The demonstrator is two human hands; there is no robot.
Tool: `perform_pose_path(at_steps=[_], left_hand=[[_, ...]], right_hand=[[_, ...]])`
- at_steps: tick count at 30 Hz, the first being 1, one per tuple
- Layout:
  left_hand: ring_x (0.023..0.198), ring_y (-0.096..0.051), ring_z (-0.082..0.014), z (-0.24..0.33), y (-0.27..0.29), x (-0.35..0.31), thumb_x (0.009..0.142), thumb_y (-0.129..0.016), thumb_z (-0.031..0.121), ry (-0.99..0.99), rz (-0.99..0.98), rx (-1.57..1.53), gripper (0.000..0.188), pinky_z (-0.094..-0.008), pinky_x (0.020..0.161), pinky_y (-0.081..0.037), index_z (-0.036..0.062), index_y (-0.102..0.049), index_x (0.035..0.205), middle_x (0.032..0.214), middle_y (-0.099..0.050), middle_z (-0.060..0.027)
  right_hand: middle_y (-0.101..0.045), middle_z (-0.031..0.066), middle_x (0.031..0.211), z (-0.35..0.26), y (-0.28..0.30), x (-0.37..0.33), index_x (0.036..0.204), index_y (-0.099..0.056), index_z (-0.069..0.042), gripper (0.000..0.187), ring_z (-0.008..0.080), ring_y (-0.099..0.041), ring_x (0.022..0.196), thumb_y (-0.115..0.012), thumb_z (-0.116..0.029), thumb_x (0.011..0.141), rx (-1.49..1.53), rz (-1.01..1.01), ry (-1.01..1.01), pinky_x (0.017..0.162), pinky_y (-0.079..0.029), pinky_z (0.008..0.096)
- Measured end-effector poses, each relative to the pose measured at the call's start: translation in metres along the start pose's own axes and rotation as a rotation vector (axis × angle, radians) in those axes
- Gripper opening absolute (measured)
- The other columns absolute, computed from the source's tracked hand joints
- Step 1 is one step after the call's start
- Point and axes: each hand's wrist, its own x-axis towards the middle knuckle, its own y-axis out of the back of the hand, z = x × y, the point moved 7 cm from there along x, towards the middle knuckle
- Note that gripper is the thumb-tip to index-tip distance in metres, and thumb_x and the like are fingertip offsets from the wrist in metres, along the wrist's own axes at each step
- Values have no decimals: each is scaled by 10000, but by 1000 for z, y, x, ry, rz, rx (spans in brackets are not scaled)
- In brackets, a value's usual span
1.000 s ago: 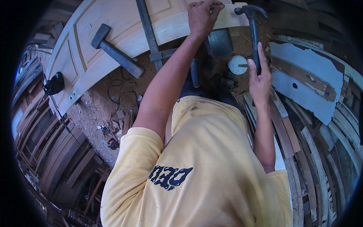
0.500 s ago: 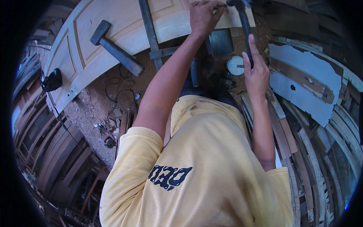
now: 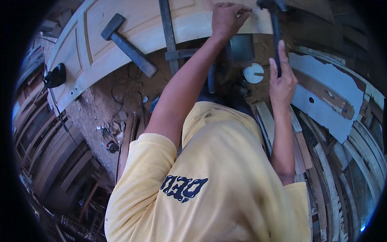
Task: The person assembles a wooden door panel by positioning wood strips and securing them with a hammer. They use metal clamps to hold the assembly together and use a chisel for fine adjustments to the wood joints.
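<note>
With your left hand (image 3: 227, 23) you are pinching a slender piece (image 3: 255, 9) between thumb and fingertips, over the far right part of the wooden panel (image 3: 189, 29). The piece is pointing right, its long axis running roughly left to right. The other left fingers are curling inward, and you are hiding most of them from view. Your right hand (image 3: 283, 86) is gripping the hammer (image 3: 276, 36) low on its handle, thumb and forefinger lying along opposite sides; you are leaving it unclear how tightly the rest are closing. The hammer's handle is running near to far, nearly square to the piece, and its blurred head is hovering just right of the piece's tip. Whether they are touching, I cannot tell. Your left fingers are sitting nearer that tip than your right ones.

Compared with half a second ago, the hammer's head is sitting farther right of your left fingers, and its handle is leaning less to the left. Your left pinch is looking unchanged. The heavy mallet (image 3: 131, 51) is still lying on the panel, left of the metal bar (image 3: 167, 34).
</note>
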Motion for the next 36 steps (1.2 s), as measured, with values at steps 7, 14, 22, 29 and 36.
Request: perform_pose_path(at_steps=[7,14,22,29,36], left_hand=[[1129,-727,-323,-2,6,-7,831,-631,-25,135,-25,-231,616,-448,1049,-530,0,-516,1435,1032,-793,-148],[1144,-711,-373,-5,3,-4,791,-569,-71,142,-63,-425,641,-440,1065,-527,-25,-514,1427,1098,-781,-193],[1105,-661,-394,-18,19,-10,797,-507,-70,188,167,-373,533,-467,1022,-515,-36,-543,1327,1112,-684,-213],[1083,-679,-380,-28,15,-6,860,-500,-50,204,279,-499,420,-440,999,-523,-44,-548,1277,1108,-692,-222],[1060,-711,-313,-50,12,-6,941,-503,-49,244,372,-712,368,-402,965,-546,-38,-498,1309,1095,-704,-187]], right_hand=[[-723,204,1282,-2,-22,-3,1596,-501,-245,568,400,-745,1025,-652,-178,1052,2,-129,-28,825,-587,482],[-661,224,1407,-15,7,-1,1627,-439,-196,610,407,-659,1257,-649,-186,1054,73,325,202,971,-577,457],[-613,226,1475,-12,-9,6,1630,-430,-208,599,413,-650,1278,-630,-188,1066,91,-1,-65,1007,-562,481],[-600,212,1495,-6,-25,-7,1640,-379,-126,611,429,-649,1272,-609,-150,1074,-38,3,51,992,-557,483],[-598,225,1493,-23,-4,-7,1637,-407,-149,580,425,-680,1227,-593,-183,1089,34,24,31,960,-568,471]])
